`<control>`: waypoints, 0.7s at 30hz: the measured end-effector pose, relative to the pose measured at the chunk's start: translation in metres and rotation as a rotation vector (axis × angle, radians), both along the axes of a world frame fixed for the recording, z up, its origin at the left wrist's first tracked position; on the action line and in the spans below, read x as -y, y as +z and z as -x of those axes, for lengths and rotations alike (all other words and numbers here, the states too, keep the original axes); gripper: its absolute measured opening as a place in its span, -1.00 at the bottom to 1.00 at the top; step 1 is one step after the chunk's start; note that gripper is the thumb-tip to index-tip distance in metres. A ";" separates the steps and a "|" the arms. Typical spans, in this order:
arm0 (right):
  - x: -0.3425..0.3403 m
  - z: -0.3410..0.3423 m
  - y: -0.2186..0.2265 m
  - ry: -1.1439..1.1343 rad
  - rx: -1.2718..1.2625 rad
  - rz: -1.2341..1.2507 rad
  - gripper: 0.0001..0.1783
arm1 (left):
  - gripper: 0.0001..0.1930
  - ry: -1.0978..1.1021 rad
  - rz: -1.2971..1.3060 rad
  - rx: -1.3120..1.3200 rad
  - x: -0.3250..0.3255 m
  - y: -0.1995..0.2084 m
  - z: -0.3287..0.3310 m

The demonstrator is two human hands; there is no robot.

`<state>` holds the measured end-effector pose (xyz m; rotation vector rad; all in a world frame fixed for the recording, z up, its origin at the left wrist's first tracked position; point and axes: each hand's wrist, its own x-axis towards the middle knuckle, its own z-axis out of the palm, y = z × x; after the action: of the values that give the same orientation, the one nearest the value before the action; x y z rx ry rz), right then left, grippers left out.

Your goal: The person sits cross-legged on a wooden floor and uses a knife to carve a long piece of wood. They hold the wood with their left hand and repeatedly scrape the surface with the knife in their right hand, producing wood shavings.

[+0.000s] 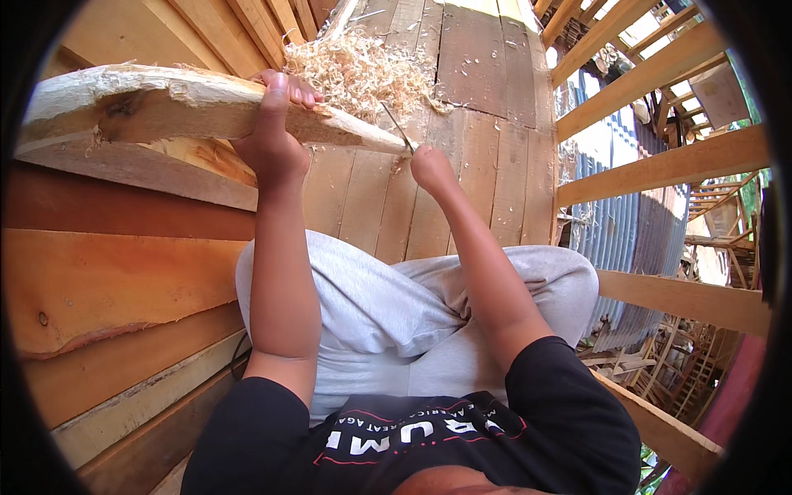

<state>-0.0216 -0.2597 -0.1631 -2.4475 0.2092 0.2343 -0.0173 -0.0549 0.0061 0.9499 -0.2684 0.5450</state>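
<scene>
The long, curved piece of pale wood (177, 107) is in my left fingers (277, 107), which wrap around it with the thumb laid across the top. Its thick, rough end stretches away to the left of them, a dark patch showing on its side, and its narrow end tapers off to the right, just beside my right fingers (429, 167). Those are clenched on a thin-bladed tool (397, 124) (whatever handle it has is hidden in my grip). The blade slants forward and left from my right fingers, by the tip of the wood; I cannot tell whether its edge is biting in.

Beyond both sets of fingers, a heap of curly shavings (363, 74) lies on the plank floor (487, 165), with loose flakes scattered around it. Left of my left fingers, and back toward me, broad wooden boards (124, 280) line that side. Closer to me than either set of fingers are my grey trousers (371, 285), legs folded, and my black T-shirt (569, 396). Well to the right of my right fingers runs a wooden railing (660, 169), with corrugated metal sheets (606, 223) showing between its bars.
</scene>
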 end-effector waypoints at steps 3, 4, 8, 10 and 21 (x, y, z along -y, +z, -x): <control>-0.008 -0.001 -0.009 -0.056 0.027 -0.033 -0.49 | -0.92 -0.006 -0.006 -0.037 -0.002 0.001 0.000; -0.012 -0.003 -0.009 -0.082 0.041 -0.057 -0.48 | -0.90 0.010 -0.044 -0.046 -0.003 0.000 0.001; -0.058 0.011 0.090 -0.063 -0.074 -0.153 -0.49 | -0.89 0.019 -0.092 -0.043 -0.010 -0.004 0.004; -0.022 0.003 0.034 -0.035 -0.039 -0.054 -0.51 | -0.89 0.020 -0.087 -0.066 0.003 0.000 0.004; -0.054 0.011 0.096 -0.050 -0.134 -0.158 -0.43 | -0.93 -0.045 -0.008 0.027 -0.011 -0.003 -0.004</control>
<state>-0.0327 -0.2060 -0.0675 -2.2683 0.2992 0.3793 -0.0133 -0.0440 0.0027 0.9427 -0.3162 0.5159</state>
